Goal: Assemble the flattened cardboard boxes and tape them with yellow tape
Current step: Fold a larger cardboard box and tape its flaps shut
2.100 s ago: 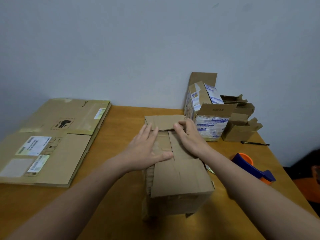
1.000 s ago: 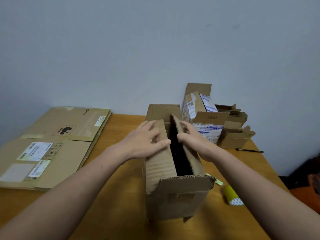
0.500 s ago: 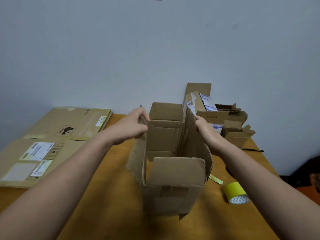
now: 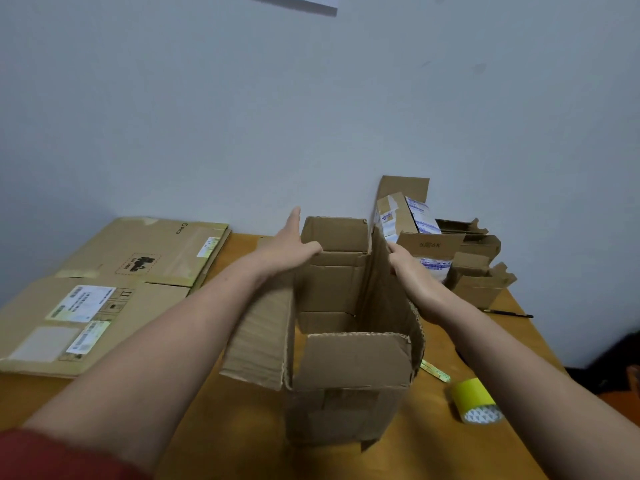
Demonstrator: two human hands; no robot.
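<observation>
The box point(image 4: 343, 410) stands on the table point(image 4: 221, 438) right in front of me w/ its top open. My L hand point(image 4: 289, 249) is flat & spread, fingers straight, up by the box's back left corner. It holds nothing. Its thumb pokes toward the back flap point(image 4: 334, 233); can't tell if it touches. The left flap point(image 4: 259, 341) hangs out to the box's left side, under my L arm. My R hand point(image 4: 412, 282) is on the outer side of the right flap point(image 4: 381, 306), w/ fingers curled on the flap's far top edge, pinching it. That flap stands up tall. The front flap point(image 4: 356, 358) stands up too, on the box's near side.

The yellow tape roll point(image 4: 471, 393) lies on the table to the right of the box, near its front corner, not touching it. A thin yellow strip point(image 4: 434, 370) lies btw the roll & the box, just beside the box.

Left of the box, well apart, is a stack of flat boxes point(image 4: 114, 292) w/ white labels on top. Behind the box on the right is a small box w/ white & blue tape point(image 4: 398, 213), just past the right flap. More brown open boxes point(image 4: 479, 289) sit further right of it. A black pen point(image 4: 509, 314) lies right of the box, past my R wrist. My red sleeve point(image 4: 52, 455) shows on my L arm, much nearer to me than the box. The wall point(image 4: 311, 116) behind the box is pale grey-blue.
</observation>
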